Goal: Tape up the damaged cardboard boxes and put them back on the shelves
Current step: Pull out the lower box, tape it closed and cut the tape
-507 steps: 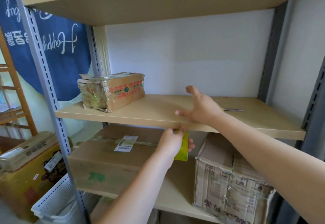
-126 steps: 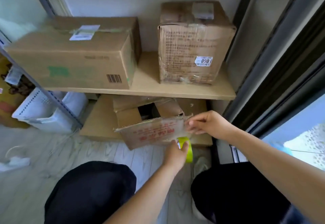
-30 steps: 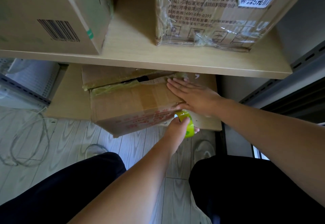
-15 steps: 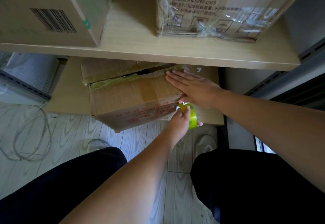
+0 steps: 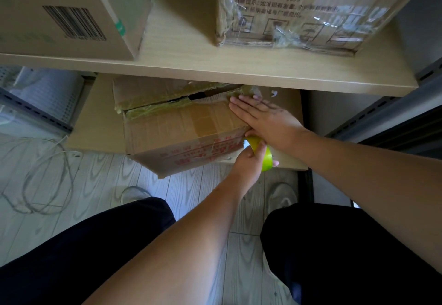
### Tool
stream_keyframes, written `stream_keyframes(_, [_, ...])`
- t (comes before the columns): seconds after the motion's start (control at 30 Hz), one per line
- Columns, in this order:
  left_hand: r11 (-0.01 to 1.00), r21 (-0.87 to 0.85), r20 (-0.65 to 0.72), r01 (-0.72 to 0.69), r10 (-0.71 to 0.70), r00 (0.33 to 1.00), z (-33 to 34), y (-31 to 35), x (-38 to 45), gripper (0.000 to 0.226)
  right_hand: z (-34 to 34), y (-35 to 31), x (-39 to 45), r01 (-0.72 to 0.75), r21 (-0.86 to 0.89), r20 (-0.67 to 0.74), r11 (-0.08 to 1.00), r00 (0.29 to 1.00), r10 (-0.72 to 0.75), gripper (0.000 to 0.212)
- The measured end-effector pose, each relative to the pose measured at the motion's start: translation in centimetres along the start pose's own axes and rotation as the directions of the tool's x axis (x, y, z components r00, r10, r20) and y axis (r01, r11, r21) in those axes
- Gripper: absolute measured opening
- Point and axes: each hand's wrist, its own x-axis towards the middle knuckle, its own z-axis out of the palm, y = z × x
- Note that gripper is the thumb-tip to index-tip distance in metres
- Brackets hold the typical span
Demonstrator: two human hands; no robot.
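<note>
A damaged cardboard box (image 5: 172, 130) with red print lies on the bottom shelf board (image 5: 100, 118), its front corner hanging over the floor. Its top flaps are nearly closed, with a dark gap along the far seam. My right hand (image 5: 265, 118) lies flat, fingers together, on the right end of the box top. My left hand (image 5: 248, 161) grips a yellow-green tape roll (image 5: 262, 152) against the box's right front corner, just below my right hand.
The shelf (image 5: 239, 65) above carries a box with a barcode (image 5: 71, 13) on the left and a plastic-wrapped box (image 5: 299, 10) on the right. A white basket (image 5: 43, 91) and loose cable (image 5: 40, 173) are at left. My knees fill the foreground.
The view has drifted slightly closer to the shelves. My right hand stays pressed on the box top and my left hand keeps the tape roll at the box's corner.
</note>
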Motion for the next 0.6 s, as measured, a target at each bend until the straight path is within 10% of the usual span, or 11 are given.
stream_keyframes(0.3, [0.888,0.460,-0.153,-0.028,0.110,0.982,-1.9,4.8,-4.0,0.048,-5.6,0.0,-3.0,-0.063,-0.071,0.093,0.996,0.993,0.070,0.102])
stream_keyframes(0.43, [0.774,0.633,-0.299,-0.023,0.273,0.914,-2.8,8.3,-9.4,0.046,-11.8,-1.8,-7.0,-0.130,0.051,0.075,0.990,0.989,0.126,0.076])
stream_keyframes(0.6, [0.520,0.766,-0.243,-0.377,0.778,0.580,-4.4,16.8,-18.8,0.030,-22.2,-3.2,-12.0,-0.189,0.091,-0.477,0.978,0.853,0.209,0.022])
